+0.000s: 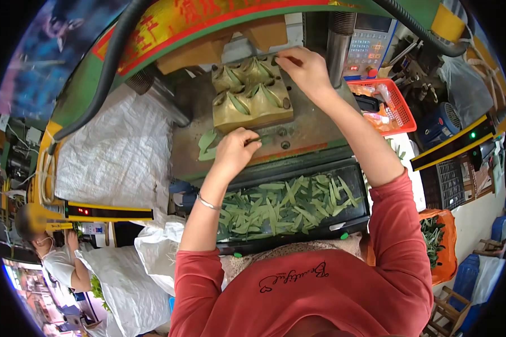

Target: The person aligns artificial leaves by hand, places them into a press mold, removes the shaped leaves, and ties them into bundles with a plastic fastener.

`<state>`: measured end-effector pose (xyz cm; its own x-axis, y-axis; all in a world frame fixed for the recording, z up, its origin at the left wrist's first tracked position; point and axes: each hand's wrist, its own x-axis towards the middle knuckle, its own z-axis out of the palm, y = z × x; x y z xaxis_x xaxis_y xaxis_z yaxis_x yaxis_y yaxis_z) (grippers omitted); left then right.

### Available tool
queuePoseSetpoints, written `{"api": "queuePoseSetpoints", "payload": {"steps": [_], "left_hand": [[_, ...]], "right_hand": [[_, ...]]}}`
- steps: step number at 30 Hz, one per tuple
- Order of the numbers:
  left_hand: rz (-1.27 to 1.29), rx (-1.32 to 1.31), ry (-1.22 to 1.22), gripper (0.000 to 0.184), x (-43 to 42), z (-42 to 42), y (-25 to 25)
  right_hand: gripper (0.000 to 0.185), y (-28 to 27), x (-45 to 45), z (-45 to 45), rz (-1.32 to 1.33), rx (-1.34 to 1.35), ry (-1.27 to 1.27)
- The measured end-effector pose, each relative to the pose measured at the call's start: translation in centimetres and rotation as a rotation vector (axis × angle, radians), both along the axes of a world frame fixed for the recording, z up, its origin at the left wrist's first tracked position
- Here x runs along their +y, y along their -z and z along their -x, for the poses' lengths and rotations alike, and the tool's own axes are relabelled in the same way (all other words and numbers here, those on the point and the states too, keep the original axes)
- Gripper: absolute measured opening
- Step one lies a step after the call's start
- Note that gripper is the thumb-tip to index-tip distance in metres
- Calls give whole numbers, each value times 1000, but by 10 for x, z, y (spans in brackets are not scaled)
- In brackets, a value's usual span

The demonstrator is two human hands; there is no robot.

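A brass-coloured mould block (253, 115) with leaf-shaped hollows sits on the machine's metal bed (194, 151). Green leaf pieces (239, 104) lie in some of its hollows. At the block's back right corner is my right hand (309, 70), thumb and fingertips pinched together; whatever is between them is too small to name. Just in front of the block, my left hand (236, 150) pinches a thin green leaf piece (257, 139). Beside it on the left, loose green pieces (207, 144) lie on the bed. A black tray (362, 194) full of similar pieces stands nearer my body.
Steel columns (338, 48) flank the block. A red basket (402, 106) and a control panel (368, 48) are at the right. Yellow-black sensor bars (109, 213) stand on both sides. White sacks (115, 151) hang left; a co-worker (62, 261) is at the far left.
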<state>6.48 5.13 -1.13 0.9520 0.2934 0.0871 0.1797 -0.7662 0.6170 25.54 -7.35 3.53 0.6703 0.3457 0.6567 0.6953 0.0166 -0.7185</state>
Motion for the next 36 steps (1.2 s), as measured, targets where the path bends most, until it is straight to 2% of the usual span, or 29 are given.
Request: {"api": "queuePoseSetpoints", "payload": {"steps": [2,3,5,10,20,25,30,36], "left_hand": [[-38,-156,-18,21,-7,3,1],[-41,-155,-15,21,-10,4,0],[-297,-372,-65,17,-15,8,0],[-155,-489,-143,15,-23,23,12],[61,-522,-173,11,-33,25,29],[45,-570,-199,11,-32,26,27],[38,-587,-250,12,-24,24,16],[-47,-666,-262,12,-6,23,-1]], "right_hand": [[13,2,18,-17,12,-24,31],[14,6,28,-25,32,-50,56],[15,16,45,-42,70,-103,103],[17,56,84,-86,243,-232,151],[20,65,82,-95,231,-218,53],[21,63,82,-93,217,-209,-14],[23,18,37,-27,261,-186,-28],[26,29,13,-3,417,-222,-10]]}}
